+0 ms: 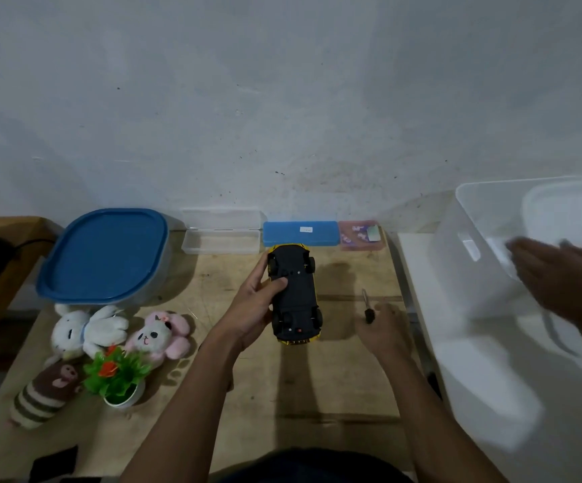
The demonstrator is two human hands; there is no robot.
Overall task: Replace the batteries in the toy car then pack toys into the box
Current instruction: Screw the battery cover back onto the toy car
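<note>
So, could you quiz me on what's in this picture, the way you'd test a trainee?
1. True or false: the toy car is wheels-up in the left hand.
2. What does the right hand hold? A) a screwdriver B) a battery C) a plush toy
3. Fill in: the big lid at the far left is coloured ____.

Key: 1 true; 2 A; 3 blue.
</note>
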